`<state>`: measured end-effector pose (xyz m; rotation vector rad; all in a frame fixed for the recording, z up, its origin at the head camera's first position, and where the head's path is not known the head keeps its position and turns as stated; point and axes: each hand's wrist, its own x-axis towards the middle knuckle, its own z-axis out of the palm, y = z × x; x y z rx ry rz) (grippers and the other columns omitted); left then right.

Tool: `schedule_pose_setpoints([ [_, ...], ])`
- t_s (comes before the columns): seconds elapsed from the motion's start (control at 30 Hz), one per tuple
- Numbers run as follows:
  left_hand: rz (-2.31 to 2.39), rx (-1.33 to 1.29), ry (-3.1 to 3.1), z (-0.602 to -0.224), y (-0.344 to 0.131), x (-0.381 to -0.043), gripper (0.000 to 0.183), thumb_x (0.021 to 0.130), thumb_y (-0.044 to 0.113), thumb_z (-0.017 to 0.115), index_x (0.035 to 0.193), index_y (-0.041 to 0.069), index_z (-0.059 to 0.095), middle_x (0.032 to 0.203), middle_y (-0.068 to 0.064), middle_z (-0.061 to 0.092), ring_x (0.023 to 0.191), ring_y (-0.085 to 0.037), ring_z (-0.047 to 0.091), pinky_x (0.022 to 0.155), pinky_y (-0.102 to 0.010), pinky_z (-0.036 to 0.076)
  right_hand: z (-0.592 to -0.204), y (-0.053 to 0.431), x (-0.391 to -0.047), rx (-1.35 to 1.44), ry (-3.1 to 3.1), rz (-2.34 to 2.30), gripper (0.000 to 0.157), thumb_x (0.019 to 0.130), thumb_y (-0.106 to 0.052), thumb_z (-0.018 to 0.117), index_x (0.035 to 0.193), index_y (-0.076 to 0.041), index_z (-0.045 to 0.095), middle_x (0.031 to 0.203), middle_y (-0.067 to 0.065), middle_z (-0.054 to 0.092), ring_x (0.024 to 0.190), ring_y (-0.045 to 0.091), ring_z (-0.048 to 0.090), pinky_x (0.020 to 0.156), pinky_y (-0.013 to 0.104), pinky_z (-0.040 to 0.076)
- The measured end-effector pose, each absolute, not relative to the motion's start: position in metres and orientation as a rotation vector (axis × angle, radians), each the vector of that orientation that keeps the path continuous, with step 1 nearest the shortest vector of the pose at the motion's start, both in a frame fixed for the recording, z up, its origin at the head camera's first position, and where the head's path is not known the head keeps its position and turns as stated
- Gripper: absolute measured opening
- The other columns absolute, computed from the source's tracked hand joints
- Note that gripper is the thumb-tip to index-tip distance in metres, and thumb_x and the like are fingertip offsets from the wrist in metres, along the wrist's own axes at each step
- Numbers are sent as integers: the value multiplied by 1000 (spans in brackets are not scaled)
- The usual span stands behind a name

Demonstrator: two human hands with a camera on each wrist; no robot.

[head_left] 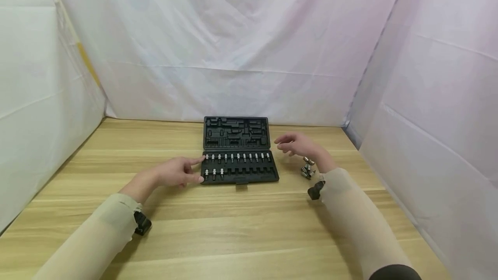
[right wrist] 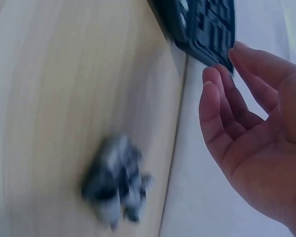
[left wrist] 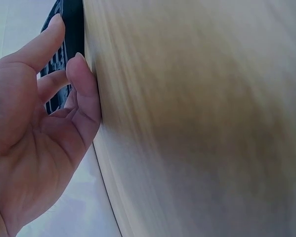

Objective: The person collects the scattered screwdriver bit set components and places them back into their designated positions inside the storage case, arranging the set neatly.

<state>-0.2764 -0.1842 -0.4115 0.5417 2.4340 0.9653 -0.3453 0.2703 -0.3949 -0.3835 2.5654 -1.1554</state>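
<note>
A black socket case [head_left: 241, 181] lies on the table with its lid [head_left: 236, 132] raised at the back. Metal bit sockets [head_left: 232, 157] fill the tray's back row, and three more [head_left: 214, 174] sit at the left of the front row. At the tray's left side, my left hand [head_left: 177, 172] touches the edge with forefinger and thumb spread apart. To the right of the case, my right hand [head_left: 297, 144] hovers with fingers loosely bent and nothing visible between them. A small pile of loose bit sockets [head_left: 307, 170] lies below the right wrist, partly hidden in the head view.
The wooden table [head_left: 218, 232] reaches back to a white sheet [head_left: 233, 55]. More white sheeting stands along the left [head_left: 35, 98] and right [head_left: 435, 120] sides. The front row's right part shows bare slots.
</note>
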Motion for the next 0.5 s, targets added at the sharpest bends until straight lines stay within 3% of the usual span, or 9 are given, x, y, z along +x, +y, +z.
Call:
schedule_pose_setpoints([
  [0.27,958,551,2433,-411,-185,-276,89,103,38,78,175,20,30,85,-5,55,73,-19,59,66,-33,54,-388,322,-331,-367,2665,-1112,45,113,-27,64,150,-1,63,148,25,65,128,45,64,99,56,59],
  [0.5,941,554,2437,-410,-185,-276,89,103,40,78,175,20,31,85,-6,57,73,-19,59,67,-33,54,-401,363,-321,-306,2723,-1016,37,107,-17,70,141,-2,71,135,21,75,116,29,70,93,40,59],
])
